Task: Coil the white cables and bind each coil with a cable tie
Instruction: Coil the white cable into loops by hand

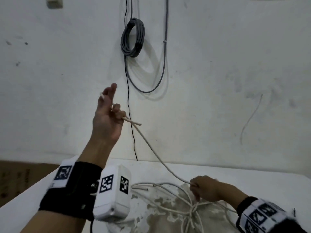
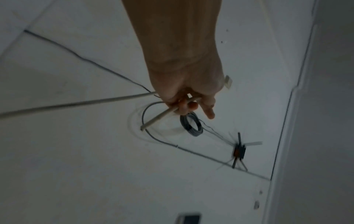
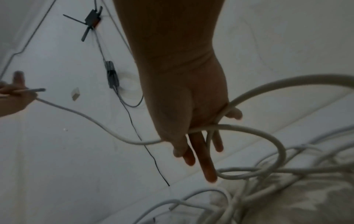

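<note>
My left hand [image 1: 116, 111] is raised in front of the wall and grips a white cable [image 1: 156, 153] near its cut end [image 1: 138, 124]. The lower fingers curl round it, while two fingers point up. In the left wrist view the left hand [image 2: 184, 106] has the cable end [image 2: 153, 121] sticking out below the fingers. The cable slopes down to my right hand [image 1: 196, 189] at the table, which holds it. In the right wrist view the cable [image 3: 249, 128] crosses the right hand [image 3: 201, 136] and loops beside it. A tangle of white cables [image 1: 186, 209] lies under that hand. No cable tie is in view.
The white table [image 1: 244, 179] is stained near the tangle and stands against a white wall. A grey cable coil [image 1: 133, 37] and a thin black wire [image 1: 130, 106] hang on the wall behind my left hand. A brown cardboard surface [image 1: 16, 179] lies left of the table.
</note>
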Tool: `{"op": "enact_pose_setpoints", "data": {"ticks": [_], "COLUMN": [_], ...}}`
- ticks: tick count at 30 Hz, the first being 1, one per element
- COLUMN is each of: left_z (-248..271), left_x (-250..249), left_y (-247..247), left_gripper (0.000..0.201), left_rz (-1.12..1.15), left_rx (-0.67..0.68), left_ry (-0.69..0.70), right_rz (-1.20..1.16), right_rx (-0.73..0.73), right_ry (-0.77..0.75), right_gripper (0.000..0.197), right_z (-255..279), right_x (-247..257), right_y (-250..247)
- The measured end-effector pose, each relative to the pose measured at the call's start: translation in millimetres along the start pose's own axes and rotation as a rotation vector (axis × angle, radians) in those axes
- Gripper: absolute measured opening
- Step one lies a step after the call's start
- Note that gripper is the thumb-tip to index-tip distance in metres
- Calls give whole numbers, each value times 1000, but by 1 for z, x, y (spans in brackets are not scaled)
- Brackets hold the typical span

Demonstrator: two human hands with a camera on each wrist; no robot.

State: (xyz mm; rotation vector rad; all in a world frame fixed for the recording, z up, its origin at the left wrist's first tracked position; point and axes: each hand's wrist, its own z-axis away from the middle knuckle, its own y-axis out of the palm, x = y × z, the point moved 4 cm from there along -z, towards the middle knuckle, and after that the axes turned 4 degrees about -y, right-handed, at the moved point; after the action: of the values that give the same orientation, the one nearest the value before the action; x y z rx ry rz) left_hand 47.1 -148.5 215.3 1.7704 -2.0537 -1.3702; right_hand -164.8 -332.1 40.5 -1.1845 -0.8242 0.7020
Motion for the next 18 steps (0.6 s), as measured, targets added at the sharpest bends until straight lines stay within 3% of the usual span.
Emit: {"op": "enact_pose_setpoints", "data": {"ticks": [3,7,12,18], "left_z": [11,31,55,59], "left_x": [14,58,93,90], "left_y": [5,8,7,-1], "left_gripper": [22,30,33,28], "left_rz": [-518,-991,-1235,-1269], "left_rx": [-1,208,423,382], "left_ry": [89,129,40,-52], "right_rz": [26,43,208,431], "right_rx": [-300,-575,-757,-891], "right_ry": [-184,-505,-634,-510], "right_gripper": [26,27,45,50], "right_z": [0,12,25,34], "right_x": [15,55,74,53], "right_y": [-22,-64,-97,-122]}}
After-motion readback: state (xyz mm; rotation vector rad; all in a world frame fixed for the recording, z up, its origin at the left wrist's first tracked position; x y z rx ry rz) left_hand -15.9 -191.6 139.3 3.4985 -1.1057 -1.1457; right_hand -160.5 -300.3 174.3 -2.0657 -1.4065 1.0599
